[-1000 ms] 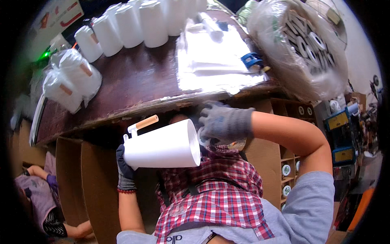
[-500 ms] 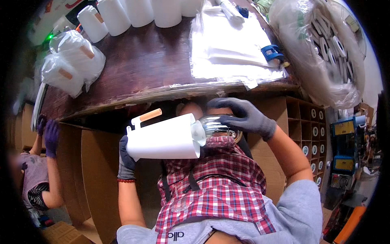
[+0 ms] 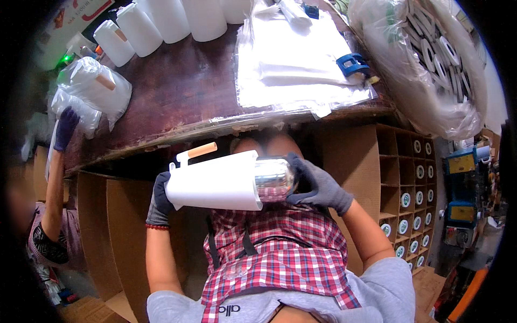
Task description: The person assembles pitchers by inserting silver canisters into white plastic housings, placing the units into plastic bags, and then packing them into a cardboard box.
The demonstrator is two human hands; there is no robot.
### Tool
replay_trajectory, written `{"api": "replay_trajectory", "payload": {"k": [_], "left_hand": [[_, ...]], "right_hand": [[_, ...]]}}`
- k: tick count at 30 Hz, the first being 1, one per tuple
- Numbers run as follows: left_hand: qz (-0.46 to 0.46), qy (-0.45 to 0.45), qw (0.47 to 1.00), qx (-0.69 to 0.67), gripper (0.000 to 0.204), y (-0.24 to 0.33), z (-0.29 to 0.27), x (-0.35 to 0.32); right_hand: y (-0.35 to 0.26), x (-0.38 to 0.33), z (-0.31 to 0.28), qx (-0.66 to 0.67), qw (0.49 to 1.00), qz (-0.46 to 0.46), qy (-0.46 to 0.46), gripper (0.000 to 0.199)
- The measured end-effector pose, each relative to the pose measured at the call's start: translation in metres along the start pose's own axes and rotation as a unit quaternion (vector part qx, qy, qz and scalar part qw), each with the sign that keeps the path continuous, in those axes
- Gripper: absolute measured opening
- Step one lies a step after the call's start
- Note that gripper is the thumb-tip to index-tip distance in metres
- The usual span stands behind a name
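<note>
A white jug shell point(image 3: 215, 183) lies on its side above my lap, with a tan-and-white handle point(image 3: 200, 151) sticking up from it. My left hand point(image 3: 160, 202), in a grey and dark glove, grips the shell's left end. From the shell's wide right opening protrudes a shiny silvery glass flask liner point(image 3: 273, 177), partly inside. My right hand point(image 3: 322, 185), gloved alike, is closed round the liner's rounded outer end. The part of the liner within the shell is hidden.
On the dark table point(image 3: 188, 81) ahead stand several white jug shells point(image 3: 202, 19), a stack of clear plastic bags point(image 3: 291, 64) and plastic-wrapped jugs point(image 3: 94, 86). A divided carton point(image 3: 388, 172) stands right, below a sack of rings point(image 3: 431, 54). A co-worker's gloved hand point(image 3: 65, 128) is at left.
The liner has gone from tilted at the shell's mouth to lined up and partly inside it. My right hand has moved down onto its end. The co-worker's hand has reached the wrapped jugs.
</note>
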State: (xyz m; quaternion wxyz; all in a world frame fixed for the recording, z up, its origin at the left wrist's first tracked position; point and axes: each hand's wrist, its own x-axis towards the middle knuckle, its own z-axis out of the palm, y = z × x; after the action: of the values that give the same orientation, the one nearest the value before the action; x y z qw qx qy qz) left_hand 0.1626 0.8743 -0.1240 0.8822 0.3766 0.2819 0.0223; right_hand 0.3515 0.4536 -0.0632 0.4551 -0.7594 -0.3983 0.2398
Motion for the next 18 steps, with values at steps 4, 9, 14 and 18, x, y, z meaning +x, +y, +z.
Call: {"api": "replay_trajectory", "payload": {"k": [4,9,14,18], "left_hand": [[0.021,-0.034,0.998,0.037,0.025,0.002,0.018,-0.004],[0.051,-0.045,0.995,0.071,0.023,-0.004,0.024,-0.013],[0.01,-0.005,0.999,0.048,0.059,-0.017,-0.005,-0.008],[0.05,-0.042,0.997,0.051,0.053,-0.015,0.018,-0.019]], "right_hand": [[-0.027,0.031,0.017,-0.081,0.992,-0.089,-0.021,0.096],[-0.016,0.056,0.05,-0.132,0.982,-0.133,-0.016,0.091],[-0.022,0.066,0.063,-0.112,0.982,-0.149,-0.006,0.075],[-0.041,0.066,0.057,-0.077,0.995,-0.062,-0.009,0.069]]}}
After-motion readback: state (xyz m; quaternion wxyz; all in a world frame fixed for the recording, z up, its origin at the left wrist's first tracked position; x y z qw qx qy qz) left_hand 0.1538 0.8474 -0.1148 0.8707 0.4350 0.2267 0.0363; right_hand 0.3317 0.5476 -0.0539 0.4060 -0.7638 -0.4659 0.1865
